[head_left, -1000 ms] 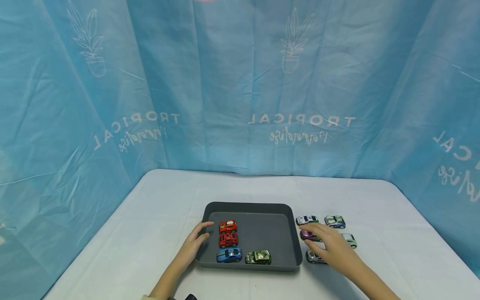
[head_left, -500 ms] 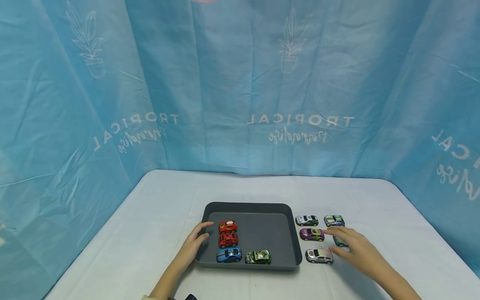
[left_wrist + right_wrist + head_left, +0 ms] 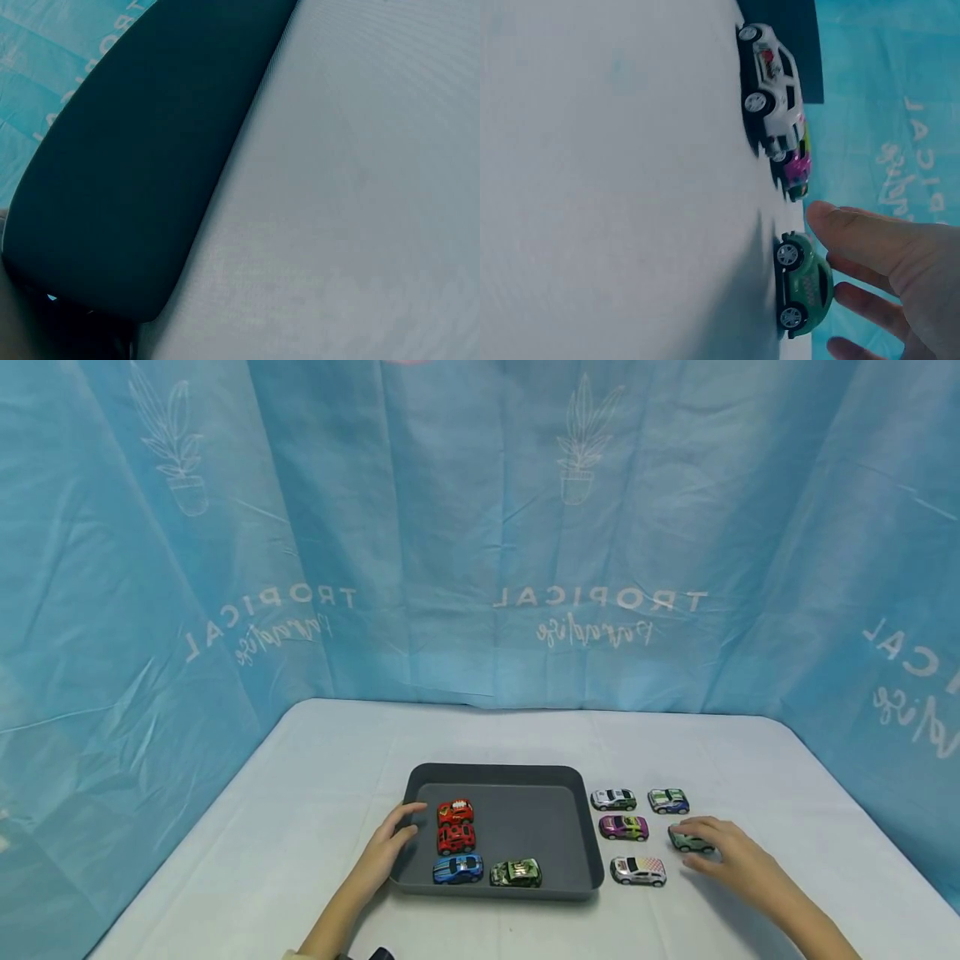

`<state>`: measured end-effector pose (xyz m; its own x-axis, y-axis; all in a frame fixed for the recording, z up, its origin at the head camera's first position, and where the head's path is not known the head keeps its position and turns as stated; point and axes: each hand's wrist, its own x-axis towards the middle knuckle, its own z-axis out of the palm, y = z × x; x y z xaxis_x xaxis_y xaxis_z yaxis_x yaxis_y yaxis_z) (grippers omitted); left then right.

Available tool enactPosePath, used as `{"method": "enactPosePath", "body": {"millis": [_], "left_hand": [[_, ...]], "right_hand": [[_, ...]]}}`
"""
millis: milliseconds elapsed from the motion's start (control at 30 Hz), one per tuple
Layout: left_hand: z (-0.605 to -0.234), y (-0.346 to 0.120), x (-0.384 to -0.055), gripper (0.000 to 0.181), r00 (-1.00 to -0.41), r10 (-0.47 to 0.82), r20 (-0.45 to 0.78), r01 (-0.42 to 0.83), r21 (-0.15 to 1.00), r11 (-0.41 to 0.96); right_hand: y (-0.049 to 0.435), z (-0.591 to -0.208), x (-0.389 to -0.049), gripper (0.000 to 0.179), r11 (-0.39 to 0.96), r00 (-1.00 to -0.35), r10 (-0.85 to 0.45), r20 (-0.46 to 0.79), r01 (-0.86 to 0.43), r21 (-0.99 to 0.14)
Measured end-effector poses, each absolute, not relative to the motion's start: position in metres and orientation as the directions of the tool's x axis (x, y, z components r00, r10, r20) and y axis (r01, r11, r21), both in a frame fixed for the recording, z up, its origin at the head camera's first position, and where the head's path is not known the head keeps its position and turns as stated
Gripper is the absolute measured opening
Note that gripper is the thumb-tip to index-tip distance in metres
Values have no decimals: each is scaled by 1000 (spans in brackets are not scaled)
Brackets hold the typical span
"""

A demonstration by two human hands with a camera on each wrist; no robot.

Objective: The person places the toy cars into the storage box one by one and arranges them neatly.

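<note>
The right hand [image 3: 727, 856] has moved off the right end of the purple car [image 3: 624, 827] and now reaches round the green car [image 3: 806, 289], out to the right. Its thumb and fingers stand apart about the green car, which has its wheels on the table [image 3: 337, 777]; whether any finger touches it, I cannot tell. The purple car and the silver car [image 3: 638, 871] now lie uncovered on the table, as do the white car [image 3: 613, 799] and the striped car [image 3: 668, 801] beyond.

The left hand [image 3: 381, 850] has stayed at the left rim of the tray [image 3: 497, 772], thumb and fingers apart, reaching over the edge (the left wrist view shows only the tray's side and the table, so how firmly it bears is unclear).

Inside the tray nothing has shifted: the far red car [image 3: 455, 812], near red car [image 3: 456, 838], blue car [image 3: 457, 869] and camo car [image 3: 515, 872] sit along its left and near sides. So, I judge, attention has passed to the green car, with five cars still outside and none lifted.
</note>
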<state>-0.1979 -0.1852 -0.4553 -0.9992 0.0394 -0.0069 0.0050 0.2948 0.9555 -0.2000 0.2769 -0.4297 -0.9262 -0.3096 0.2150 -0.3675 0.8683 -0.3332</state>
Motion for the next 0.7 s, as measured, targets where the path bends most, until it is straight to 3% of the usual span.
{"method": "enactPosePath", "body": {"millis": [433,700], "left_hand": [[-455,-185,-198,37,-999,34,-10,1,953,303],[-456,-185,-198,37,-999,38,-6,6,956,293]], "right_hand": [[280,-437,-209,33,871,-910,-333,247,-397,-289],[286,-444,-217,33,849,-862,-397,316,-476,-230]]}}
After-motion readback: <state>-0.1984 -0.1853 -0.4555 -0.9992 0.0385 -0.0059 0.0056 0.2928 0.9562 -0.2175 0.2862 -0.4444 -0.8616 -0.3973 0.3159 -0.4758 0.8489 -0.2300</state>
